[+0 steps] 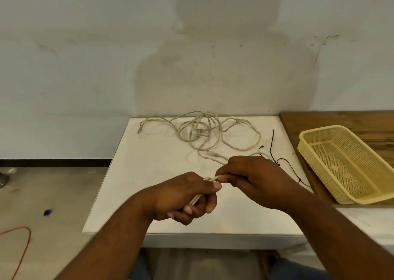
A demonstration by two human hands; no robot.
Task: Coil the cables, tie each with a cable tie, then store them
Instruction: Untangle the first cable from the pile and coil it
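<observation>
White wall (85,66) backs a white tabletop (149,183), whose far edge meets the wall and whose near edge lies just under the person's forearms. Its left edge drops to a grey floor (53,194), where an orange cord (27,241) and a small blue object (47,212) lie. On the right it butts against a wooden tabletop (341,119) carrying a yellow perforated basket (319,129), tilted, with its near end overhanging the white surface. The front left part of the white tabletop is bare room.

Both hands meet above the middle of the tabletop on a beige cable (213,178). The left hand (183,196) has its fingers (216,185) curled round a doubled length of it. The right hand (251,179) pinches the strand just beside the left thumb. The rest of the cable sprawls in loose, tangled loops toward the far edge, dull and twisted-looking, with small plugs showing. Thin black ties (272,143) lie near the right edge, between the loops and the basket.
</observation>
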